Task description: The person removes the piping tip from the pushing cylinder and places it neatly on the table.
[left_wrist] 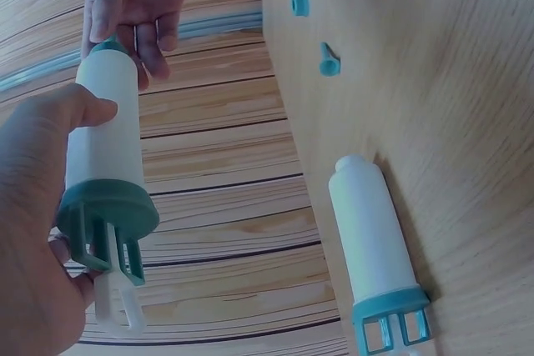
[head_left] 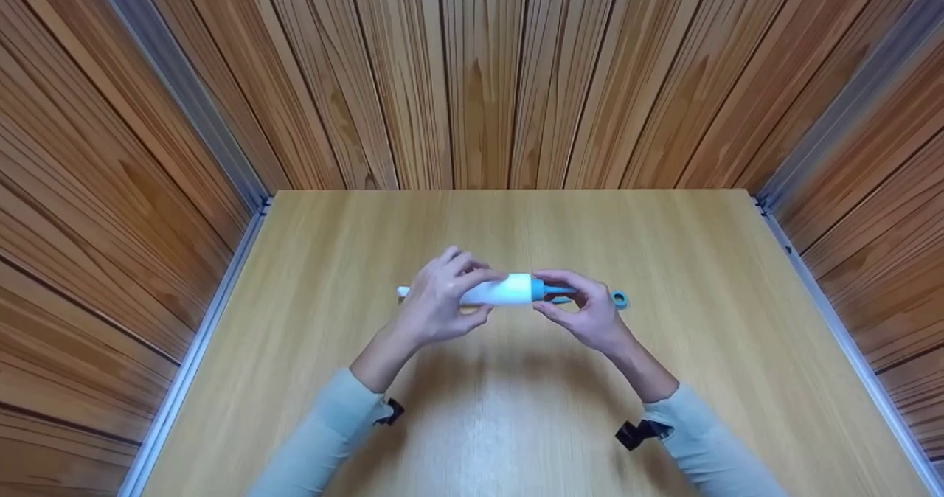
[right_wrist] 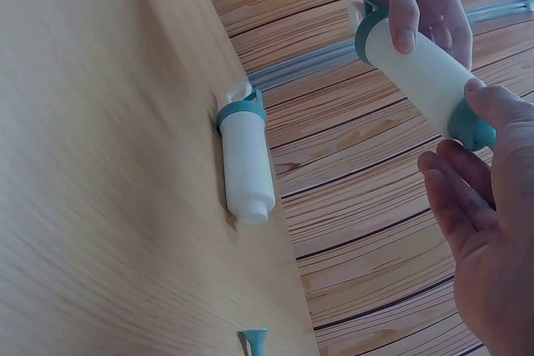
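Note:
My left hand (head_left: 446,298) grips the white barrel (left_wrist: 104,147) of a plunger syringe, like an icing syringe, held sideways above the table. Its teal collar with finger loops (left_wrist: 108,206) and pale plunger handle (left_wrist: 117,310) stick out on the left hand's side. At the opposite end my right hand (head_left: 590,313) holds a teal nozzle cap (right_wrist: 471,125) at the barrel's tip, thumb on one side and fingers on the other. A second, similar syringe (right_wrist: 249,164) lies on the table, largely hidden behind the hands in the head view.
On the wooden table (head_left: 501,423) lie a small teal nozzle (left_wrist: 330,62) and a teal ring-shaped piece (left_wrist: 300,3), past the second syringe's tip. Wood-plank walls (head_left: 479,77) with metal edge rails (head_left: 199,320) enclose the table at the back and sides.

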A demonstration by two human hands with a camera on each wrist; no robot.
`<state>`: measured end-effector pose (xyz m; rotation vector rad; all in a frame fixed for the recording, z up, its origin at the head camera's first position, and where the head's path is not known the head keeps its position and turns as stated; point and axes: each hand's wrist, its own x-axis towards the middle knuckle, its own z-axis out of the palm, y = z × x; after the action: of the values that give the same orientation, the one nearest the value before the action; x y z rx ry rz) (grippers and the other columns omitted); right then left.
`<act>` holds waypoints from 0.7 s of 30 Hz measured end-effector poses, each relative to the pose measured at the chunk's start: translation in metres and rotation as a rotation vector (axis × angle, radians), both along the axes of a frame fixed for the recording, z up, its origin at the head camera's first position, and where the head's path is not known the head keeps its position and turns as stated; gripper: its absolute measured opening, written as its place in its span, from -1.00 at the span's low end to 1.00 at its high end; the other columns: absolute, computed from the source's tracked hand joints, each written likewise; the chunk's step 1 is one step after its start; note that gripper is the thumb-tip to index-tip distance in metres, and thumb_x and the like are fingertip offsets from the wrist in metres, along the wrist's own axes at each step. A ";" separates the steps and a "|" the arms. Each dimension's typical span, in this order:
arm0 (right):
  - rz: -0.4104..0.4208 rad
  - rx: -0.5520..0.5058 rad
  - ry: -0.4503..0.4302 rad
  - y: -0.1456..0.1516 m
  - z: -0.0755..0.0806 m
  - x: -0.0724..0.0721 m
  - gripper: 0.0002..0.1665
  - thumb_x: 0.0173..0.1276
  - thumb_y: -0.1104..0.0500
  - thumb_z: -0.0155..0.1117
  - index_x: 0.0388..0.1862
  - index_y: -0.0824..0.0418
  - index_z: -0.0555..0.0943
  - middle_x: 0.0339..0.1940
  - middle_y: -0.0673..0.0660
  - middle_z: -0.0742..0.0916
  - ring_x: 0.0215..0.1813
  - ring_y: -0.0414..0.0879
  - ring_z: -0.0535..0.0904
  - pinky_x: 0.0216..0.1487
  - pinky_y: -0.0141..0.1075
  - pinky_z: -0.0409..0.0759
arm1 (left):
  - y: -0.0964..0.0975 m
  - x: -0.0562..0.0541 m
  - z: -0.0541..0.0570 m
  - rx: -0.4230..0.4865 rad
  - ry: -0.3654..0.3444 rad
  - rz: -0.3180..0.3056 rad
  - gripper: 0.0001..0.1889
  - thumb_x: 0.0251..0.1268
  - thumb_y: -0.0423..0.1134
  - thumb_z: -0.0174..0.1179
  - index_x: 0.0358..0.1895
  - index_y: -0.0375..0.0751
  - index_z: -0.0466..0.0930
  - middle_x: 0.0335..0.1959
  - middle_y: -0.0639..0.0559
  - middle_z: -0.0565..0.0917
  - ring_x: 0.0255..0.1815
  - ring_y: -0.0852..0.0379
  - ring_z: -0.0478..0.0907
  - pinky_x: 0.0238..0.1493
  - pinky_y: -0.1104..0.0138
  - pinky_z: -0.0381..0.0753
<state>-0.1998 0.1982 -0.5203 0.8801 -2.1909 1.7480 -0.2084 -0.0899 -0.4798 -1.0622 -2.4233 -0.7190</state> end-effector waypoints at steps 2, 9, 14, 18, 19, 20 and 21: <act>0.000 -0.008 -0.001 -0.001 0.000 0.000 -0.47 0.34 0.60 0.50 0.29 0.48 0.72 0.18 0.14 0.91 0.16 -0.37 0.82 0.21 -0.45 0.80 | 0.000 0.001 0.000 -0.005 0.003 -0.004 -0.54 0.28 -0.13 0.65 0.25 0.03 0.84 0.15 -0.01 0.83 0.12 -0.03 0.69 0.13 0.12 0.82; 0.004 -0.014 0.003 -0.001 0.000 0.000 -0.49 0.32 0.61 0.50 0.26 0.48 0.74 0.17 -0.03 0.90 0.16 -0.36 0.82 0.19 -0.46 0.81 | -0.001 0.001 0.001 -0.006 0.008 -0.019 -0.52 0.28 -0.13 0.66 0.27 0.03 0.84 0.17 -0.01 0.83 0.14 -0.03 0.69 0.14 0.14 0.83; 0.009 -0.010 -0.006 -0.001 0.000 0.001 -0.49 0.32 0.61 0.51 0.25 0.48 0.75 0.18 -0.11 0.89 0.15 -0.35 0.83 0.19 -0.42 0.83 | -0.004 0.000 -0.001 -0.015 0.024 -0.034 -0.51 0.29 -0.10 0.65 0.28 0.03 0.83 0.17 0.00 0.82 0.15 -0.01 0.68 0.16 0.14 0.82; 0.022 -0.011 -0.002 0.000 -0.001 0.002 -0.49 0.31 0.62 0.50 0.25 0.49 0.74 0.19 -0.13 0.89 0.16 -0.36 0.83 0.21 -0.40 0.83 | -0.006 0.001 0.000 -0.024 0.038 -0.047 -0.52 0.30 -0.07 0.65 0.28 0.04 0.83 0.17 0.02 0.83 0.17 -0.01 0.68 0.17 0.12 0.78; 0.024 -0.011 0.002 0.000 -0.002 0.002 -0.49 0.31 0.63 0.50 0.24 0.49 0.74 0.18 -0.08 0.90 0.16 -0.37 0.82 0.21 -0.41 0.82 | -0.007 0.001 0.000 -0.024 0.042 -0.050 -0.52 0.30 -0.07 0.65 0.28 0.05 0.83 0.17 0.02 0.84 0.17 -0.01 0.68 0.18 0.12 0.77; 0.028 -0.013 0.004 0.000 -0.002 0.003 -0.50 0.31 0.63 0.50 0.23 0.50 0.74 0.18 -0.03 0.91 0.16 -0.37 0.82 0.22 -0.42 0.82 | -0.007 0.001 -0.001 -0.023 0.045 -0.053 -0.52 0.31 -0.07 0.64 0.28 0.05 0.83 0.16 0.02 0.84 0.17 -0.01 0.69 0.17 0.12 0.77; 0.030 -0.014 0.005 0.000 -0.002 0.003 -0.51 0.31 0.63 0.49 0.23 0.50 0.74 0.17 0.02 0.91 0.16 -0.37 0.82 0.22 -0.43 0.81 | -0.008 0.002 -0.001 -0.022 0.048 -0.057 -0.52 0.30 -0.06 0.65 0.27 0.05 0.83 0.16 0.02 0.85 0.17 -0.01 0.69 0.17 0.11 0.76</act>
<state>-0.1969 0.1986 -0.5228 0.9179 -2.1700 1.7705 -0.2068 -0.0977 -0.4804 -1.1478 -2.3744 -0.6795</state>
